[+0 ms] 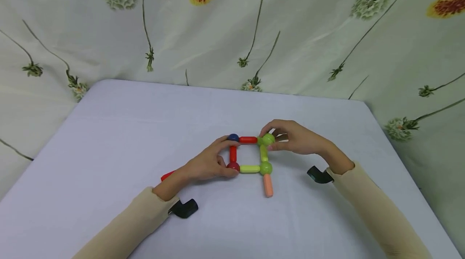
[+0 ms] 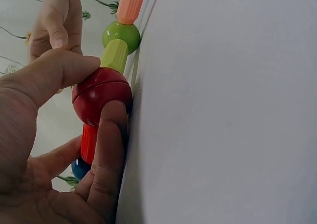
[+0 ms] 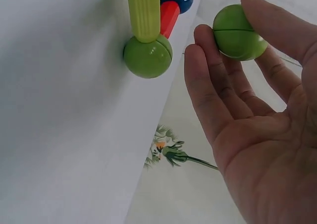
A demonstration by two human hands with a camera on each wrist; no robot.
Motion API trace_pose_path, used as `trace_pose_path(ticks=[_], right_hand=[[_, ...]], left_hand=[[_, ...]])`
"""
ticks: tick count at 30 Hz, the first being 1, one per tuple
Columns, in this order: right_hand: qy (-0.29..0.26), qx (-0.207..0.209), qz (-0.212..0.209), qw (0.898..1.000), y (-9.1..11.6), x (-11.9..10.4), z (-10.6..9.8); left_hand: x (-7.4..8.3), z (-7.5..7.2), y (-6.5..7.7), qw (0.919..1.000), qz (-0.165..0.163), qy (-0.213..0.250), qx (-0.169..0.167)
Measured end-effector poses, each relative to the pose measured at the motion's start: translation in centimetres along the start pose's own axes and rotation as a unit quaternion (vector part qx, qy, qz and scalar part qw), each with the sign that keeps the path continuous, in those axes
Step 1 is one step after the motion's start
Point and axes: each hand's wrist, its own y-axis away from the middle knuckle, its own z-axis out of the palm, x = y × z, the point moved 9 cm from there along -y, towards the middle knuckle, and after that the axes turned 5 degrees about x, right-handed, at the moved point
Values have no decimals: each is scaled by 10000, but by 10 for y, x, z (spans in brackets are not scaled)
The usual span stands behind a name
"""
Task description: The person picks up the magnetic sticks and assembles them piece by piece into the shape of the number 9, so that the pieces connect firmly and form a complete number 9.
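A square of coloured sticks and balls lies on the table, with a blue ball (image 1: 233, 137), a dark red ball (image 2: 101, 97) and a green corner ball (image 1: 266, 167). My left hand (image 1: 208, 162) grips the red ball between thumb and fingers, its forefinger reaching to the blue ball. My right hand (image 1: 296, 137) pinches a loose green ball (image 3: 239, 33) above the far right corner, apart from the green ball (image 3: 148, 56) there. Red sticks (image 1: 248, 140) form the far and left sides; yellow-green sticks (image 1: 250, 169) form the near and right sides. A salmon stick (image 1: 268, 186) points from the near right corner.
Another red stick (image 1: 167, 175) lies partly hidden behind my left wrist. A white cloth covers the table (image 1: 145, 121), and a flower-patterned curtain (image 1: 218, 41) hangs behind its far edge. Dark wrist devices (image 1: 185, 209) show at both sleeves.
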Motion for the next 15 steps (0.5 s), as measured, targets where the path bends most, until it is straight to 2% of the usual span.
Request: trace_pose_path(ticks=[10,15], right_hand=[[-154,43,193,9997,32,-3,12],[-86,32,31,10000,48,-2,23]], left_hand=[[2,-2,0,9999,37,-138,89],[3,-2,0,9998,36,-162,78]])
